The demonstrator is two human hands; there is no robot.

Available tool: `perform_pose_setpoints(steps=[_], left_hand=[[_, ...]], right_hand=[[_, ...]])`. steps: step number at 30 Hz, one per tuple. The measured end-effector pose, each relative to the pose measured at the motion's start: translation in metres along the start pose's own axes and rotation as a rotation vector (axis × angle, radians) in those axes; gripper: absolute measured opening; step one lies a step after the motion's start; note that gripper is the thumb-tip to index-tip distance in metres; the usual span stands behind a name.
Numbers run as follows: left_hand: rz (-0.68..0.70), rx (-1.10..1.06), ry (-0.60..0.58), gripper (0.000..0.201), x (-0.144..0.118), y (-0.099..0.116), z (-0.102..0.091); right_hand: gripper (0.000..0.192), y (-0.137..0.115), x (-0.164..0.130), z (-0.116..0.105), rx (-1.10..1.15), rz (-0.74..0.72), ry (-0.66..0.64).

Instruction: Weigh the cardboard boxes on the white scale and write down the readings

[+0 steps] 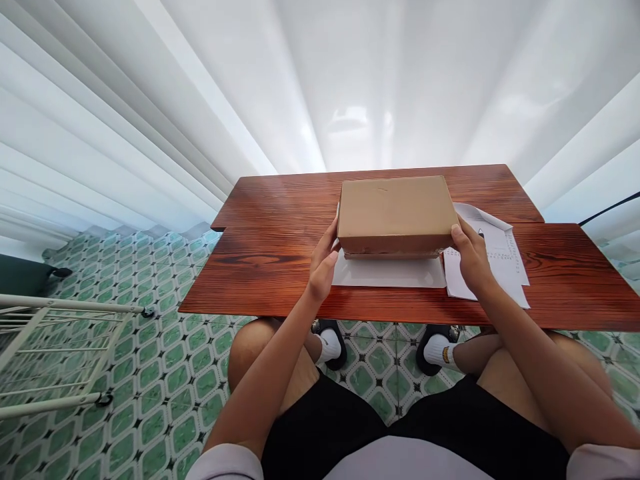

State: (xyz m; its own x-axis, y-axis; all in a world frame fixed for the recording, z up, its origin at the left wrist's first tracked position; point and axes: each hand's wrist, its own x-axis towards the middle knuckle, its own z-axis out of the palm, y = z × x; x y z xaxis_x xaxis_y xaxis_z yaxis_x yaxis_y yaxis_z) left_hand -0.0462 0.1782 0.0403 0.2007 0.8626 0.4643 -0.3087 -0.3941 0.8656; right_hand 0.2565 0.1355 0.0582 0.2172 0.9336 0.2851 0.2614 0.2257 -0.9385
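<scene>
Head view: both hands steady a brown cardboard box [396, 212] on the worktop [270, 267]
Left hand [324, 261] and right hand [470, 257] press its sides, fingers gripping; box sits on white paper [387, 273]; lifting it evenly seems the next call

A box [395, 212] sits on a table [270, 267], over a flat sheet [387, 273]. Papers [500, 260] lie at its three o'clock. A wire rack [55, 353] stands on the floor at eight o'clock.

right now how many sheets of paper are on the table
2 visible: a blank white sheet under the cardboard box, and a printed sheet beside the right hand. More may be hidden underneath.
</scene>
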Motion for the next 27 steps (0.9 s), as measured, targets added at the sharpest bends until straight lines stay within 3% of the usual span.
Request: perform_pose_setpoints(steps=[27], left_hand=[[-0.068,-0.015,0.029,0.061,-0.0032,-0.0039,-0.0001]], right_hand=[[0.052,-0.0082,-0.0017,0.0043,-0.119,-0.07,0.038]])
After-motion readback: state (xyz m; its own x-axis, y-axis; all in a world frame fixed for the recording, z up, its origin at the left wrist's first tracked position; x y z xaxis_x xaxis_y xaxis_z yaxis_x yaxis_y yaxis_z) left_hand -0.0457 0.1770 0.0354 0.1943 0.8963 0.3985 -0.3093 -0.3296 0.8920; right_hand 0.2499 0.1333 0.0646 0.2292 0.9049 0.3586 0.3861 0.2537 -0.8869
